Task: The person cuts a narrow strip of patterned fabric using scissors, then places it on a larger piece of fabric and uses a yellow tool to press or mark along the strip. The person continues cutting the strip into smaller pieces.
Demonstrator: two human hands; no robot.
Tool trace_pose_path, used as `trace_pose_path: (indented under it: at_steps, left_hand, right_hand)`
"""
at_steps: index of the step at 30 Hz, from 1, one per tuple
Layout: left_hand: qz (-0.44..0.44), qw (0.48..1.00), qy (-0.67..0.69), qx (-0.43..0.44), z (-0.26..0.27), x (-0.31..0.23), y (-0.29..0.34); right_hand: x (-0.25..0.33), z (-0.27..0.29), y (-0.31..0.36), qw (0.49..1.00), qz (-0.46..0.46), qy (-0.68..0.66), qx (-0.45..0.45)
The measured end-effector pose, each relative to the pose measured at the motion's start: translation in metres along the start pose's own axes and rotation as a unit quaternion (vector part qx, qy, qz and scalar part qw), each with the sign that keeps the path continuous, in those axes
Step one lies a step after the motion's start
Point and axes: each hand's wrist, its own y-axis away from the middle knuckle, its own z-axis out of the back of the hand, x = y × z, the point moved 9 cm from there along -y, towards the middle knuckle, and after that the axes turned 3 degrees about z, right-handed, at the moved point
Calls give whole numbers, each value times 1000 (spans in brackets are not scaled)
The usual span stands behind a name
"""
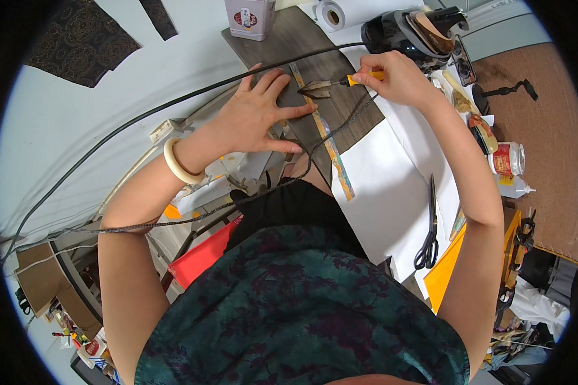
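A long narrow strip of yellow and blue patterned fabric [336, 157] lies across the dark wood-grain board [359, 119], its near end over white paper. My left hand [257, 115] has its fingers spread, with the index fingertip on the strip and the thumb stretched toward the board's near-left edge. A cream bangle [175, 160] circles that wrist. My right hand [392, 76] is closed around the yellow handle of a tool with a pointed, flat metal head [316, 90]. That head points left and meets the strip, just beyond my left index finger.
Black-handled scissors [428, 237] lie on the white paper [385, 186] at the right. A black cable [173, 99] and a braided cord [192, 220] cross the work area. A black iron [401, 38], a paper roll [332, 14] and a tin [250, 16] stand at the back.
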Motion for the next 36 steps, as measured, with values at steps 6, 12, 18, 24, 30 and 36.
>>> trace_pose_path:
  at_steps: [6, 12, 18, 24, 30, 36]
  left_hand:
    - [1, 1000, 5, -1, -2, 0, 1]
    - [1, 1000, 4, 5, -3, 0, 1]
    - [1, 1000, 1, -2, -2, -1, 1]
    - [0, 1000, 9, -6, -2, 0, 0]
    - [-2, 1000, 6, -2, -2, 0, 0]
    - [-7, 1000, 28, -11, -1, 3, 3]
  right_hand:
    - [0, 2, -4, 1000, 14, 8, -9]
    - [-2, 3, -22, 999, -1, 43, -16]
    - [-11, -3, -39, 998, 5, 51, -36]
    - [-1, 1, -21, 1000, 0, 29, 3]
    - [5, 1, 3, 1000, -11, 20, 5]
    - [-3, 14, 10, 997, -13, -30, -64]
